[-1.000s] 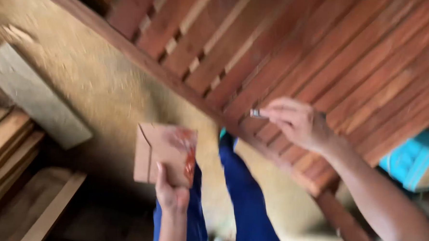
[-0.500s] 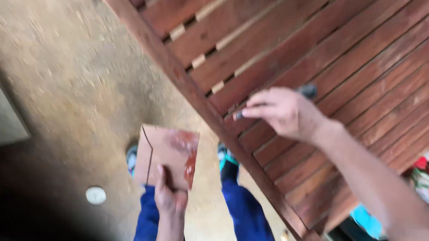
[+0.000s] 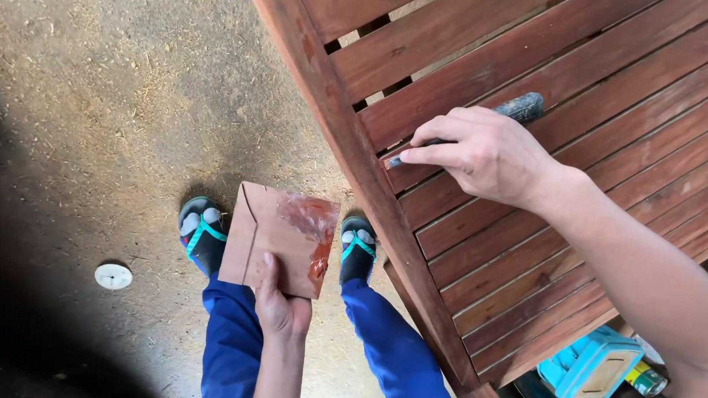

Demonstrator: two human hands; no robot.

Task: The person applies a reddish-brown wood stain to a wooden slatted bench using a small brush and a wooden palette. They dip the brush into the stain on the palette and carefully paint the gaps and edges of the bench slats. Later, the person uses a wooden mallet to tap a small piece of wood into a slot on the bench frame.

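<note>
Right hand (image 3: 491, 153), right of centre, grip closed on a dark-handled tool (image 3: 521, 108), tip against the red slatted panel (image 3: 582, 82). Left hand (image 3: 282, 307), lower centre, pinches a putty-smeared board (image 3: 276, 247) flat, keeping filler close.

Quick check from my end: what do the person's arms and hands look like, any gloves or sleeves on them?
Both are bare. The left hand and right hand wear no gloves, and no sleeves show on either forearm up to the picture's edge. No watch, ring or band is visible. Lower down, blue trousers and dark sandals with teal straps show.
</note>
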